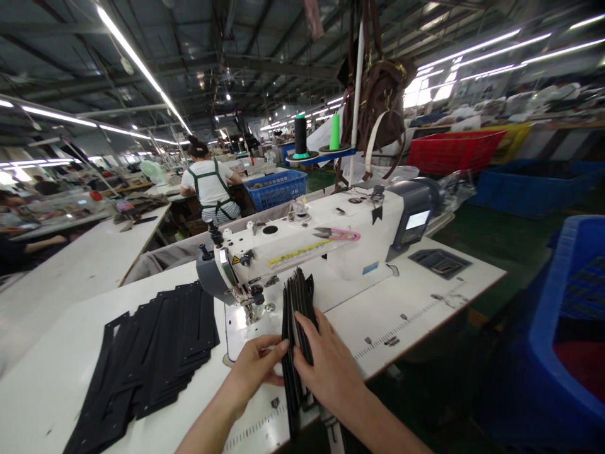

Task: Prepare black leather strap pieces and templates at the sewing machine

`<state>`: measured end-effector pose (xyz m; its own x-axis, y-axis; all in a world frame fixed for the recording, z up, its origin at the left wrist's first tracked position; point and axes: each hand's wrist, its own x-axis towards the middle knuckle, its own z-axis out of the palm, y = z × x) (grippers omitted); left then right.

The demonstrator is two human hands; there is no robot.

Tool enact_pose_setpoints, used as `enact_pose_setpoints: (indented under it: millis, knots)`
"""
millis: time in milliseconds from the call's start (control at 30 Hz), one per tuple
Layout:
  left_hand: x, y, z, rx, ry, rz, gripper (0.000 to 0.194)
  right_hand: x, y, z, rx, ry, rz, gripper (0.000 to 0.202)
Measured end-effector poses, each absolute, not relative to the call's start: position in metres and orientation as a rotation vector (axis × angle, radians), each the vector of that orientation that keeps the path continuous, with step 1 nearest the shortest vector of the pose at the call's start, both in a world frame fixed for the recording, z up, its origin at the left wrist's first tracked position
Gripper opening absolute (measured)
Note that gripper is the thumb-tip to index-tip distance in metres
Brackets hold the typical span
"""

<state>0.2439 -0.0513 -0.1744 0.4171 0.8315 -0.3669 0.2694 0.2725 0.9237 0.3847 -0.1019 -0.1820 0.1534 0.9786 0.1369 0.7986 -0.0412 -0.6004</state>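
Observation:
A bundle of long black strips [295,302] stands on edge on the white sewing table, just right of the needle area. My left hand [259,364] presses its thumb and fingers against the bundle's left side, closed on the outer strips. On the other side my right hand [326,362] grips the bundle, its fingers along the top edges. The strips look like flat leather or fabric pieces. Behind them is a white sewing machine [302,233], with pink-handled thread snips [347,234] lying on its arm. To the left, a fanned pile of black pieces [161,347] lies flat.
Black and green thread cones [301,135] stand on a holder behind the machine. A brown bag [382,94] hangs from a pole. At the right is a blue crate [543,328]. A co-worker [210,186] sits ahead beside another blue basket [278,190].

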Motion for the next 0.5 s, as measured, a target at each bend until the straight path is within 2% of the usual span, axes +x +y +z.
enact_pose_setpoints:
  millis: [167, 333, 500]
  knots:
    - [0.251, -0.048, -0.179, 1.372, 1.260, 0.459, 0.063, 0.383, -0.102, -0.180, -1.904, -1.684, 0.410, 0.051]
    - [0.253, -0.046, -0.184, 1.488, 1.297, 0.506, 0.039, 0.385, -0.102, -0.182, -1.942, -1.723, 0.420, 0.053]
    - [0.214, -0.073, -0.170, 1.488, 1.324, 0.522, 0.027, 0.390, -0.102, -0.198, -1.957, -1.741, 0.356, 0.052]
